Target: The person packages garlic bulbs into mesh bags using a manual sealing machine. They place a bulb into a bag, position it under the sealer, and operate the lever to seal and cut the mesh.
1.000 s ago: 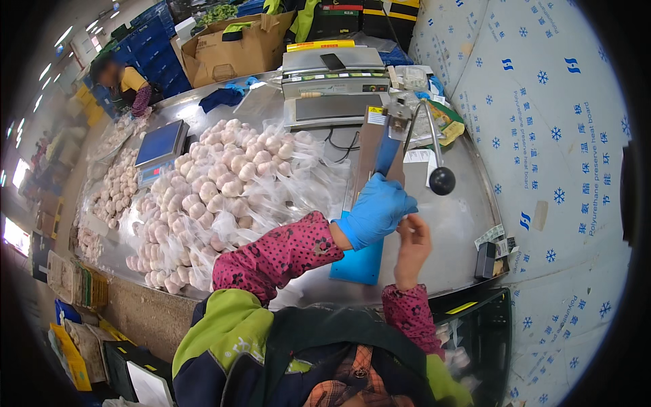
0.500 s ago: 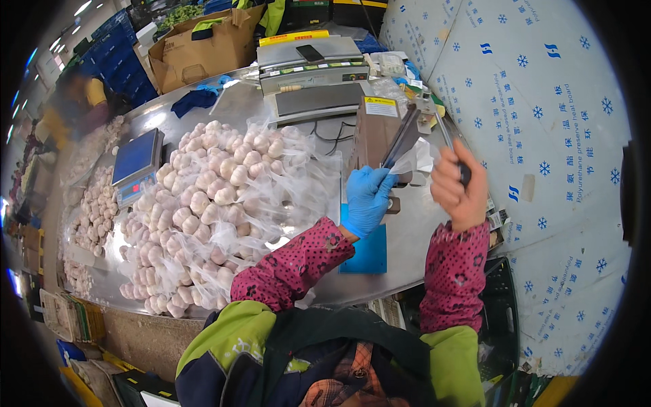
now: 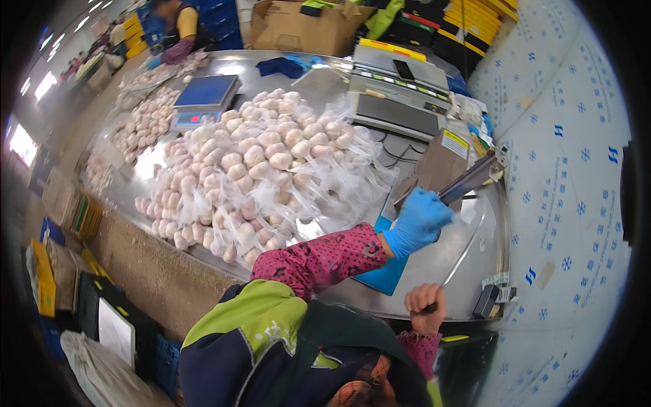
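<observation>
My left hand [image 3: 417,222], in a blue glove, is closed at the near end of a dark slotted metal arm [image 3: 471,178]. The arm belongs to a brown bench machine [image 3: 437,159]; what the glove pinches is hidden. Lower right, my bare right hand [image 3: 426,306] is wrapped round the dark handle [image 3: 429,308] of a thin metal rod [image 3: 464,254] that slants up toward the machine. Under my left wrist lies a blue board [image 3: 381,277]. Left of it, white mesh bags of garlic bulbs [image 3: 261,163] are heaped on the steel table [image 3: 230,66].
A blue-topped scale [image 3: 207,93] stands by the heap, with loose garlic [image 3: 146,122] beyond. A flat grey machine [image 3: 397,112] carries a phone [image 3: 403,69]. A printed panel wall [image 3: 556,169] borders the right. Another person [image 3: 183,27] works at the far left.
My right hand has pulled down toward me with the dark handle, and the rod is lower. My left hand stays by the slotted arm. The view has turned, shifting the scene rightward.
</observation>
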`<state>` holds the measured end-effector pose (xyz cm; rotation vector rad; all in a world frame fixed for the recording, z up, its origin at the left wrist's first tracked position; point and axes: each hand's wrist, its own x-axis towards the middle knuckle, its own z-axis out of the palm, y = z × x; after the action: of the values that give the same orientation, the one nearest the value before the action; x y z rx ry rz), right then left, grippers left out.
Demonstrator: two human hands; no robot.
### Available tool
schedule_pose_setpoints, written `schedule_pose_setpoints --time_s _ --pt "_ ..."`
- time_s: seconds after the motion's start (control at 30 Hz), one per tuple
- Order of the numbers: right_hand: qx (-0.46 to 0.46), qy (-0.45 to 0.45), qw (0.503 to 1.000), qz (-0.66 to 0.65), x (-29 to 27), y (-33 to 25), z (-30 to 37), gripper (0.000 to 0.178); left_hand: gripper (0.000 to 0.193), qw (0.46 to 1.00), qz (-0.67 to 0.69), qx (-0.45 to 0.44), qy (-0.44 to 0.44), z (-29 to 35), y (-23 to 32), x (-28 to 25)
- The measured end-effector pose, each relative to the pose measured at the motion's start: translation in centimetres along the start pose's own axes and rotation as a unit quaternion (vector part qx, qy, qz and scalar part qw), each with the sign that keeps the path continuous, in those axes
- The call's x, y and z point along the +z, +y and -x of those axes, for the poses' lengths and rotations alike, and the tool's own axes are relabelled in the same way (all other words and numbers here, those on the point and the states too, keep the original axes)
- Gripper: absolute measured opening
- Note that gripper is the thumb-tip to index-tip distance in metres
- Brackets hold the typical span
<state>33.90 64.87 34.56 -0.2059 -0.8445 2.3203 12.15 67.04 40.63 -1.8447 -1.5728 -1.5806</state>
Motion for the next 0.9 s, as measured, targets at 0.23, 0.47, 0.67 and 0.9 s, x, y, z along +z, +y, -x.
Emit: schedule_pose_setpoints --time_s 0.23,0.47,0.67,0.9 --pt "-0.152 0.211 0.924 0.280 3.4 -1.4 -6.0 0.033 0.017 0.993 -0.069 0.046 -0.078 -1.0 4.0 3.0" --pt "-0.318 0.338 0.713 0.526 -1.8 -5.5 1.7 0.032 0.030 0.985 -0.003 0.164 -0.053 1.4 5.2 -0.9" --pt "-0.363 0.584 0.485 0.540 -4.0 -8.7 14.7 0.044 0.022 0.917 -0.380 -0.113 0.052 9.0 -6.2 -20.8" --pt "-0.333 0.574 0.556 0.501 -6.4 -4.4 14.5 0.047 0.013 0.751 -0.592 -0.208 -0.203 16.6 -18.6 -40.0"
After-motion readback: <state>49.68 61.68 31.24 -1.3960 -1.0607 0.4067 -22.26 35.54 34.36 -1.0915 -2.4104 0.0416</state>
